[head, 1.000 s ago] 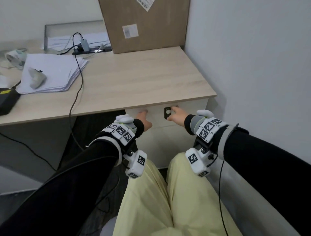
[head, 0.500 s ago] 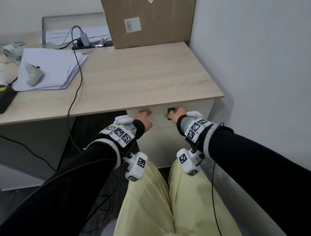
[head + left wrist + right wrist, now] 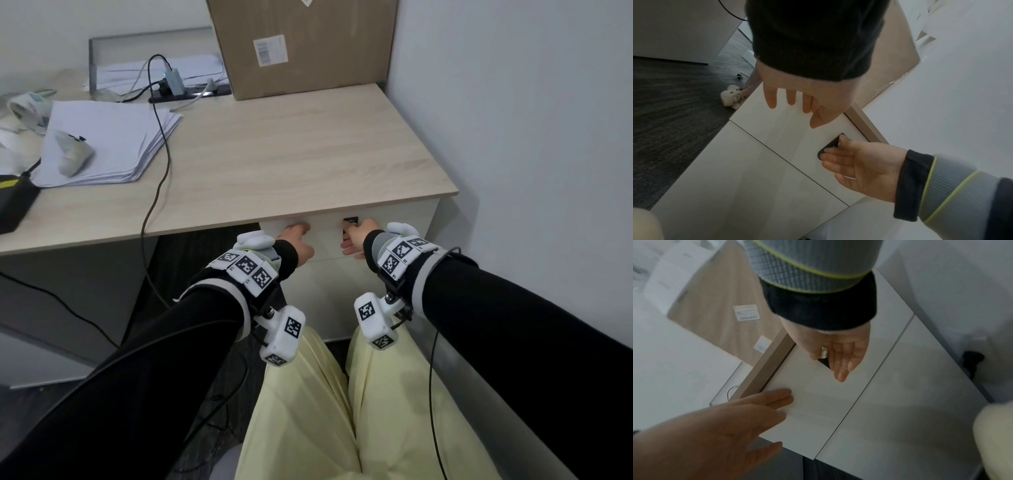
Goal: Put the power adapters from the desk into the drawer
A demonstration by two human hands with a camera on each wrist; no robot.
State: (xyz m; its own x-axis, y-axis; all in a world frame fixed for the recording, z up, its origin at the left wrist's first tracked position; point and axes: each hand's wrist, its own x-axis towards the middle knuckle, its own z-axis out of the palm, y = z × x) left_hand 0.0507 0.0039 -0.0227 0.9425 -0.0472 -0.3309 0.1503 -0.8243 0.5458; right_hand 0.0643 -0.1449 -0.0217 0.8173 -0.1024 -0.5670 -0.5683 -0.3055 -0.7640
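The white top drawer [image 3: 325, 236] under the desk's right end stands closed, its front flush below the wooden top. My left hand [image 3: 296, 236] lies with straight fingers [image 3: 791, 97] on the left part of the drawer front [image 3: 781, 129]. On the right part, my right hand [image 3: 358, 236] covers the black lock plate [image 3: 830, 146] with straight fingers, its thumb beside the silver lock cylinder [image 3: 824, 352]. Neither hand holds anything. A grey power adapter [image 3: 173, 80] sits plugged into a black power strip [image 3: 191, 94] at the back of the desk.
A large cardboard box [image 3: 301, 44] stands at the desk's back right against the wall. A paper stack [image 3: 109, 144] with a white object [image 3: 73, 156] on it lies at the left, beside a black device [image 3: 13, 202]. A black cable [image 3: 161, 164] hangs over the front edge. A second drawer front [image 3: 748, 178] lies below.
My right hand has slid left over the lock plate, which was in plain sight one second ago. My left hand stays on the drawer front. The head view has shifted slightly.
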